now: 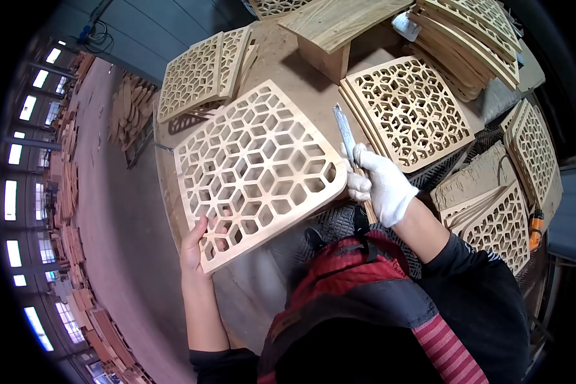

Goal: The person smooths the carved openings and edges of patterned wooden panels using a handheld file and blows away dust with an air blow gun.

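holding the holey board (241, 185) up by the table (307, 96) with the left hand (191, 248) closed on its edge, and gripping the flat tool (345, 130) in the gloved right hand (385, 187), could chip thin wood by pushing too hard.

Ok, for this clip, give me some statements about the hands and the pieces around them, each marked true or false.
1. The left hand is bare and grips a lattice panel. True.
2. The right hand is bare too. False: the right hand is gloved in white.
3. The right hand holds a slim, grey-ended tool. True.
4. The gripped panel is a solid sheet. False: it is cut through with many openings.
5. An orange object shows at the right of the picture. True.
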The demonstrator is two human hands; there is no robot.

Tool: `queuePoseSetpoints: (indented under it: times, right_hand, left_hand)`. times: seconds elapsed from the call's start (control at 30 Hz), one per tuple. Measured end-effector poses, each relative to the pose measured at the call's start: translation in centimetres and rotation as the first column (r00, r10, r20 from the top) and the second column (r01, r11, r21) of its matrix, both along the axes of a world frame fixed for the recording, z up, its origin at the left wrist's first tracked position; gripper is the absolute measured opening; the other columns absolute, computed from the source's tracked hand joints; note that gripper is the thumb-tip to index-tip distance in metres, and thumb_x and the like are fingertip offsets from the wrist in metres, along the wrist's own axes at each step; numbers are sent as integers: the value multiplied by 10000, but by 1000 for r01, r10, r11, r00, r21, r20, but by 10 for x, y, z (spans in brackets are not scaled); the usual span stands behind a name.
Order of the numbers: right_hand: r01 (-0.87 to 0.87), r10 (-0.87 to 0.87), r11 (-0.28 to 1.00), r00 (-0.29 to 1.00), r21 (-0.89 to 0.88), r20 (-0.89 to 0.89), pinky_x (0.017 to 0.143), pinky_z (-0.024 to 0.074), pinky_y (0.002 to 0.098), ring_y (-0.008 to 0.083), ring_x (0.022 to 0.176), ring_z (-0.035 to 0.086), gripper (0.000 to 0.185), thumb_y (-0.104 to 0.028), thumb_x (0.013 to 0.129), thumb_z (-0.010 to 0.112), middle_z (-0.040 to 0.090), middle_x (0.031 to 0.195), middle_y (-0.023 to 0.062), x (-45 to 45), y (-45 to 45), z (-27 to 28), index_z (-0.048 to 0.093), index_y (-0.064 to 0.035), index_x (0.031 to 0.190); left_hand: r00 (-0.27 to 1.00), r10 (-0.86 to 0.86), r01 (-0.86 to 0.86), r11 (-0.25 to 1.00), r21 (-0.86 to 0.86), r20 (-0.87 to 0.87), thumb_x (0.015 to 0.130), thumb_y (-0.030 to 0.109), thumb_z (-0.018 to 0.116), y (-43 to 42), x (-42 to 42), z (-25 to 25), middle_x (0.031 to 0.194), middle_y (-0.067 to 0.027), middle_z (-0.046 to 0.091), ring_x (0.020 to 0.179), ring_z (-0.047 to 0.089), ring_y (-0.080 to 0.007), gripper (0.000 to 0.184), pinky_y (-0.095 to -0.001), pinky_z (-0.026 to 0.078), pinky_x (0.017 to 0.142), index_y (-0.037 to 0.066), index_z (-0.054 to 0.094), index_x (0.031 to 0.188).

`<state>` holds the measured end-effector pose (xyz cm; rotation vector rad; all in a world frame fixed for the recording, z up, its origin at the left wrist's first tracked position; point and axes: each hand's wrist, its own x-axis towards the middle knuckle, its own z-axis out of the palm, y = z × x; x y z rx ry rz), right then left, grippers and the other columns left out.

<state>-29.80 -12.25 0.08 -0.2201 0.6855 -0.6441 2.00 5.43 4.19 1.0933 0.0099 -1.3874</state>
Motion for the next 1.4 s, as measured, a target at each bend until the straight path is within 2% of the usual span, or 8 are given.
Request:
queuePoseSetpoints:
  times: [0.17,0.2,0.77,0.93,1.03,1.1,1.23,1.4]
  right_hand:
    - [-54,35,984,993,-171,-112,451,334,238,88,520,419,250,-258,988,501,509,752,-8,-2,4,0,576,-54,1111]
    - [-12,-14,977,993,-211,-120,428,348,230,83,506,448,226,-240,974,525,529,756,-2,0,7,2,581,-54,1090]
    - [-197,73,938,917,-287,-391,390,328,217,87,430,412,309,-344,1002,515,477,590,14,44,16,6,502,-43,1067]
    - [-138,10,915,947,-380,-320,371,352,219,75,451,456,292,-287,994,507,592,746,53,82,-23,24,531,-18,1105]
    - [-114,-3,902,963,-416,-269,376,359,213,65,477,473,221,-231,986,469,612,751,48,105,-48,24,553,-35,1042]
    - [-108,-20,899,958,-424,-285,386,368,220,70,473,470,195,-209,979,465,611,742,50,116,-60,27,557,-47,1039]
    - [-92,-38,889,961,-449,-273,396,382,236,91,462,469,173,-194,977,467,616,736,53,133,-77,25,561,-56,1025]
    - [-166,-65,834,917,-526,-392,393,375,238,86,455,474,168,-200,982,482,618,694,39,118,-85,14,566,-61,1024]
  left_hand:
    - [982,99,-132,970,206,163,970,178,522,11,-13,1,1085,-251,647,734,707,-249,371,-309,622,557,-58,487,1253]
    - [997,-66,69,993,92,-36,949,188,541,30,10,-14,1221,-226,615,1093,632,-340,445,-453,505,980,-67,471,1307]
    - [966,-30,35,999,17,-256,993,244,521,55,53,-19,1182,-296,591,1089,624,-389,464,-462,563,921,-139,464,1250]
    - [956,-108,72,988,139,273,963,475,523,3,50,52,1254,-308,528,1191,539,-426,662,-502,516,975,-88,445,1301]
    - [325,-329,-170,902,397,886,913,481,601,-25,48,64,1376,-126,484,1145,565,-268,673,-381,504,864,46,437,1399]
    - [60,-293,123,951,285,954,858,457,690,-53,29,70,1389,-86,480,1183,546,-269,724,-434,450,950,51,434,1401]
    - [-842,-202,82,870,487,501,778,378,768,-134,-34,84,1254,-195,593,1146,585,-316,591,-394,432,980,46,584,1232]
    - [-648,-304,214,808,549,699,799,384,768,-220,-18,62,747,-130,694,634,668,-221,477,-339,519,643,40,656,1110]
